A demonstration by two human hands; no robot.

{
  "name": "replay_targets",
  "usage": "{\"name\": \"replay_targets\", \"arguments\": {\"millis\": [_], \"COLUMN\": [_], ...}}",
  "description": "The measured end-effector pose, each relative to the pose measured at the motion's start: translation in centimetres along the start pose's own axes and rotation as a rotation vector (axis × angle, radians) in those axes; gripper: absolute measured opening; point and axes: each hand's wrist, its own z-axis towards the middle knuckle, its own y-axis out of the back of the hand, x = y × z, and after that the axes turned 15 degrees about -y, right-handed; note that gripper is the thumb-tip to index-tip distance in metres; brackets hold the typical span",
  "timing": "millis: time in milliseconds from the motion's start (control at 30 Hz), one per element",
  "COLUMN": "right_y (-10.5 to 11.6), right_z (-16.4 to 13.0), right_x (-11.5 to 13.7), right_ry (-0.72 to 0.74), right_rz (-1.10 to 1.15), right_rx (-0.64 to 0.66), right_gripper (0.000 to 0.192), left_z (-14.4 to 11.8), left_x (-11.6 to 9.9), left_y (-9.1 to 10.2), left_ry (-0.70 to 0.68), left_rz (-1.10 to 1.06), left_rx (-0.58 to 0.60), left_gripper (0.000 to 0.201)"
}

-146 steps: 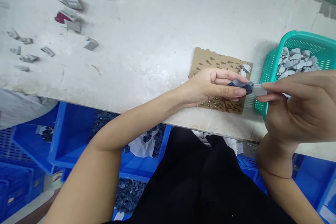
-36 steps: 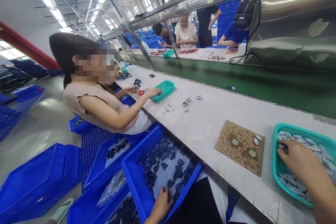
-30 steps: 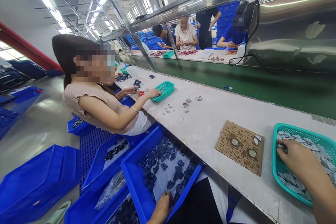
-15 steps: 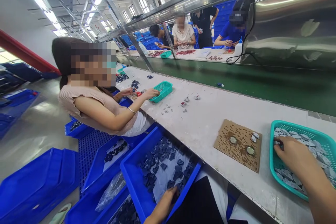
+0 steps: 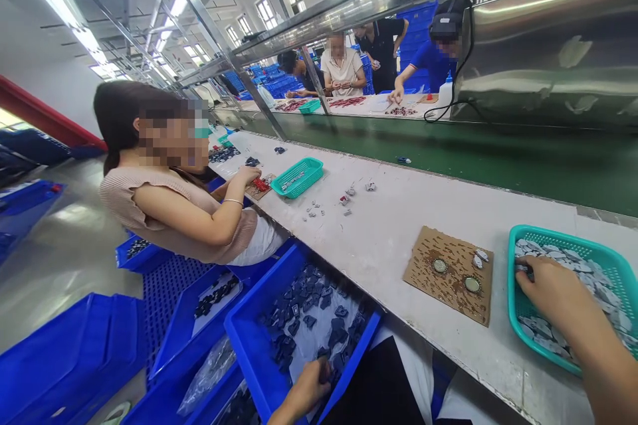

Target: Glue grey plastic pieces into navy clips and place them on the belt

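Observation:
My right hand (image 5: 555,292) reaches into a green basket (image 5: 512,319) of small pale grey pieces (image 5: 593,272). Its thumb and fingers are closed around a pale piece near the basket's left wall, mostly hidden by the fingers. Low in the view, my left hand (image 5: 309,385) is over the near end of a blue bin (image 5: 239,345) of dark blue pieces (image 5: 309,289). Those fingers are curled together; what is in them cannot be made out. Left of the basket lies a brown board (image 5: 423,259) with glue-like spots, two round caps and a couple of pale pieces.
A co-worker (image 5: 184,206) sits at my left beside another green basket (image 5: 299,177). Loose pieces (image 5: 349,192) lie on the white table (image 5: 379,239). Beyond runs a green belt (image 5: 349,139), with a metal housing (image 5: 548,46) at right. Blue bins (image 5: 74,352) stand on the floor.
My left hand has shifted slightly left and its fingers have curled in. My right hand stays in the basket. The co-worker's hand has moved from the far basket back toward their board.

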Motion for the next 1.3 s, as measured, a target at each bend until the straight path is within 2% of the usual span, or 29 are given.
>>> {"name": "replay_targets", "arguments": {"millis": [100,233,300,400,467,533,700,833,967,1033,1133,1200,1300], "right_y": [0.2,0.9,1.4,2.4,3.0,3.4,4.2,4.5,4.5,4.6,5.2,5.9,6.9], "right_z": [-0.2,-0.4,-0.6,-0.9,-1.2,-1.4,-1.8,-1.9,-1.8,-1.9,-2.3,-2.8,-3.6], "right_x": [0.1,0.3,0.4,0.8,1.2,1.5,1.8,1.8,2.1,2.2,2.5,2.7,3.1], "right_ry": [-0.042,-0.077,-0.091,-0.127,-0.144,-0.157,-0.178,-0.202,-0.226,-0.237,-0.252,-0.254,-0.235], "right_rz": [0.009,0.036,0.06,0.11,0.171,0.234,0.313,0.382,0.479,0.501,0.602,0.756,1.015], "right_rx": [0.011,0.017,0.021,0.012,-0.014,-0.042,-0.101,-0.167,-0.218,-0.232,-0.218,-0.13,0.105], "right_gripper": [0.046,0.045,0.043,0.041,0.04,0.038,0.037,0.04,0.04,0.043,0.041,0.038,0.037], "left_z": [0.3,-0.4,-0.9,-1.3,-0.8,0.5,6.6,11.5,15.2,16.7,18.6,19.5,20.0], "left_x": [-0.5,-3.1,-5.3,-9.7,-12.8,-15.5,-21.5,-27.7,-32.7,-33.7,-33.6,-32.9,-31.9], "left_y": [1.8,5.8,8.0,10.7,11.8,12.2,10.4,8.3,6.7,5.8,4.3,3.5,2.8], "left_ry": [0.088,0.078,0.042,-0.091,-0.2,-0.295,-0.506,-0.616,-0.649,-0.648,-0.605,-0.564,-0.56], "left_rz": [0.046,0.013,-0.024,-0.142,-0.255,-0.367,-0.758,-1.06,-1.203,-1.243,-1.291,-1.282,-1.237], "left_rx": [-0.043,0.004,0.054,0.18,0.266,0.304,0.284,0.257,0.24,0.264,0.282,0.295,0.346], "left_gripper": [0.023,0.022,0.024,0.027,0.036,0.047,0.065,0.049,0.035,0.032,0.03,0.03,0.031]}}
